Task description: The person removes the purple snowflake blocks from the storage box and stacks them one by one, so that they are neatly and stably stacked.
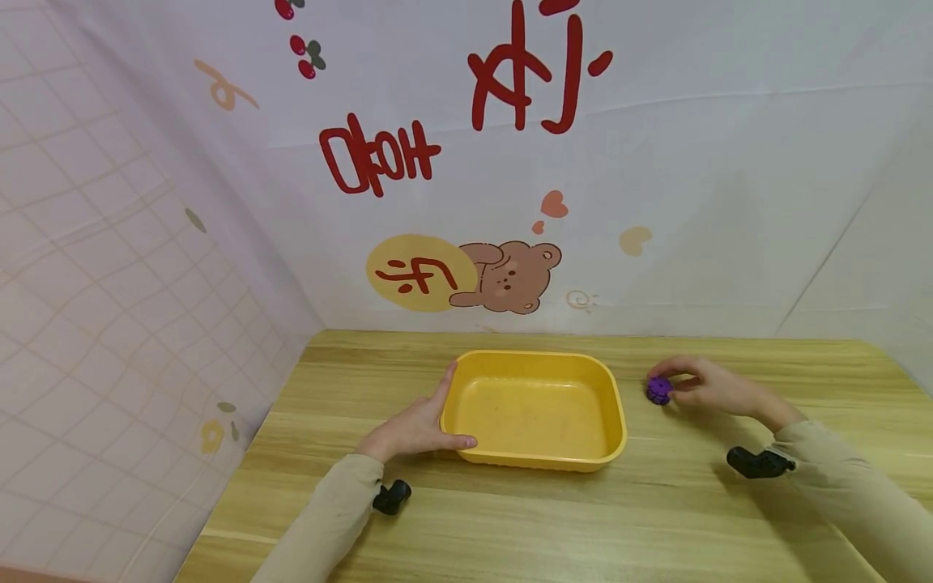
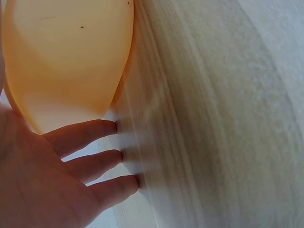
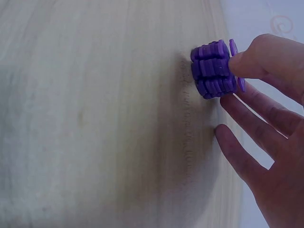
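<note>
At the left end of a yellow plastic tray (image 1: pixel 535 461), my left hand (image 1: pixel 415 427) rests with thumb and forefinger spread along the rim. Its other fingers (image 2: pixel 97 166) stretch out straight beside the tray (image 2: pixel 71 61) in the left wrist view. To the right of the tray, my right hand (image 1: pixel 717 389) pinches at a small stack of purple notched discs (image 1: pixel 659 390). In the right wrist view the thumb tip is at the top of the stack (image 3: pixel 211 70), where the uppermost disc (image 3: pixel 242 84) sits slightly apart and tilted. The forefinger is mostly hidden there.
Both hands work over a wood-grain table (image 1: pixel 510 518). Behind it hangs a white printed cloth (image 1: pixel 692 162) with a bear and red characters, and a grid-patterned cloth (image 1: pixel 109 283) drapes down the left side. Black wrist devices sit by both sleeves.
</note>
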Motion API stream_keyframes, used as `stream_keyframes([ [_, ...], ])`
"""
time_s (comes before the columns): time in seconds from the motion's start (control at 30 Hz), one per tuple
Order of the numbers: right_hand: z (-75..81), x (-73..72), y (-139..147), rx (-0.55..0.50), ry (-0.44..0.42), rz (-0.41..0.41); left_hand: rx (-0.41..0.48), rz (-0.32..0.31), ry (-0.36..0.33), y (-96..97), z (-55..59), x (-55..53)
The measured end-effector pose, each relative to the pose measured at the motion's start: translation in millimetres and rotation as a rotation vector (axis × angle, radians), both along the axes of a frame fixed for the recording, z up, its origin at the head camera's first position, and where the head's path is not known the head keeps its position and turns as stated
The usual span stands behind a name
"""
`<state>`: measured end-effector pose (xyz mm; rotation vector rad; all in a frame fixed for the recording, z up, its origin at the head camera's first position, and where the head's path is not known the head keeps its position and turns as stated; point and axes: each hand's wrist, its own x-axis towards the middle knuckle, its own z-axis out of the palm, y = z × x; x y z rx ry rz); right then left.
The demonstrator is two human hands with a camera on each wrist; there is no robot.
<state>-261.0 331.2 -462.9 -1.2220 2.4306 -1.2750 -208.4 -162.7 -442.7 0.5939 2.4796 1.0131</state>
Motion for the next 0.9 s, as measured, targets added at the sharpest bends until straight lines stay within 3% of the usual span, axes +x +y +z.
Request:
stream_keyframes([
  [0.9, -1.0, 4.6, 2.2, 0.016, -0.003, -0.035, -0.025, 0.002, 0.006, 1.5, 1.3, -2.6],
])
